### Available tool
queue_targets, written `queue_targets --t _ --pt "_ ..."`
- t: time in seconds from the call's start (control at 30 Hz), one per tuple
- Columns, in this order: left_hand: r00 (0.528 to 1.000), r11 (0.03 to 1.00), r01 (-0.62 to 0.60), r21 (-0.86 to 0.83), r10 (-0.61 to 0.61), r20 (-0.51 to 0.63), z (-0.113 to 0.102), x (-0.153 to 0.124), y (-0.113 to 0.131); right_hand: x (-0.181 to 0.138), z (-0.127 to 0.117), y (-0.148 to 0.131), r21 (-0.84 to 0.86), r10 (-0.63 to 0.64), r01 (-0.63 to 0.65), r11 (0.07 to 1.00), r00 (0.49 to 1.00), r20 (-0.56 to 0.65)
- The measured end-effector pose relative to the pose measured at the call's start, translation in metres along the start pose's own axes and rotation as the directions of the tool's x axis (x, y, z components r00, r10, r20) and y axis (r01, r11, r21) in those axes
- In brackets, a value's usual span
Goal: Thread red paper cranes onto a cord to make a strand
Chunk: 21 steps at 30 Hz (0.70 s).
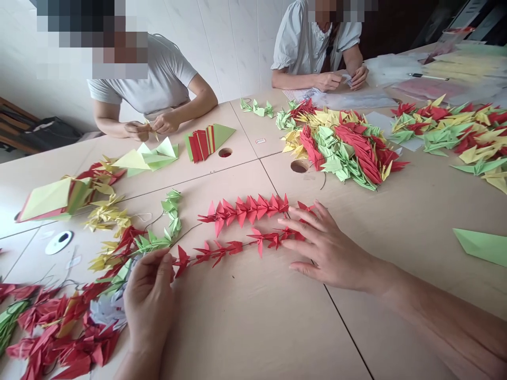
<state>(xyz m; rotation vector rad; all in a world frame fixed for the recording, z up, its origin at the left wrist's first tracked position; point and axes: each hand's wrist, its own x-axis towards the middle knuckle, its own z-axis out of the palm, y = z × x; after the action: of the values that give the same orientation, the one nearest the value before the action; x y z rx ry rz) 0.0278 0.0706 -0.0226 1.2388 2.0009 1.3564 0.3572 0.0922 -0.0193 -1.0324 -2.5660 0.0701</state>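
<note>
A string of red paper cranes lies in two rows on the table in front of me, the rows running side by side. My left hand pinches the near row at its left end, thumb and forefinger beside the last red crane. My right hand lies over the right end of both rows, its fingers spread and partly hiding the cranes there. Just beyond my left hand, a string of green paper cranes curves across the table. A dark thread runs between the green and red cranes.
A heap of red, yellow and grey cranes fills the near left. Folded paper stacks lie behind it. More crane bundles sit at the far right, near a round table hole. Two people work across the table.
</note>
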Motion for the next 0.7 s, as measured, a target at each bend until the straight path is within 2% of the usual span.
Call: queue_targets --t 0.13,0.33,0.57,0.7 --pt "1.0 1.0 -0.019 -0.013 0.019 0.005 0.001 -0.001 0.002 0.001 0.002 -0.003 0.0 0.017 -0.017 1.0 0.999 -0.038" --pt "0.998 0.997 -0.065 -0.037 0.066 0.022 0.001 0.001 -0.001 0.006 0.009 -0.012 0.008 -0.084 0.084 0.996 0.996 -0.035" --pt "0.996 0.994 -0.069 -0.088 0.073 0.044 0.003 0.005 -0.004 0.005 0.01 -0.011 0.011 -0.043 0.045 0.999 0.986 -0.164" --pt "0.997 0.989 -0.062 -0.137 0.069 0.047 0.005 0.008 -0.011 0.01 0.011 -0.017 -0.056 -0.08 0.072 0.996 0.985 -0.151"
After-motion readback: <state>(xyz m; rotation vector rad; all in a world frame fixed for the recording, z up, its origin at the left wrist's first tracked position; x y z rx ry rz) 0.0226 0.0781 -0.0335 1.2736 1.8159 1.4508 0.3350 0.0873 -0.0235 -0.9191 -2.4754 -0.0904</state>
